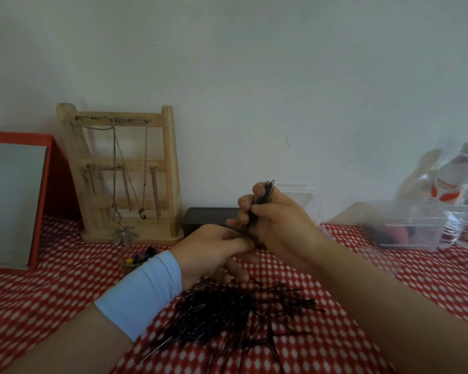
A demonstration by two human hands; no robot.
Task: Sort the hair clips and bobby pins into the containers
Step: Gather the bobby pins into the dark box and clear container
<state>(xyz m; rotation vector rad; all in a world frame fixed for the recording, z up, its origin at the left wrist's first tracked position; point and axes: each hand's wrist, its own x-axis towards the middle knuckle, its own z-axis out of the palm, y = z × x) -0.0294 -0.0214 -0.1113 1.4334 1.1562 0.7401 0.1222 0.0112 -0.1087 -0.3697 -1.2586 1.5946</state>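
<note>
Bobby pins (241,314) lie heaped at lower centre. A bundle (262,201) stands mid-frame in the right hand (281,222), fingers clenched round it. The left hand (214,247) pinches a single pin (237,230) at its base. Align tips before loading the dark container (206,215) behind.

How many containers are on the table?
4: a dark box behind the left hand, a white one behind the right hand, a clear tub far right, a small cup of clips near the wristband. Others may be hidden.
</note>
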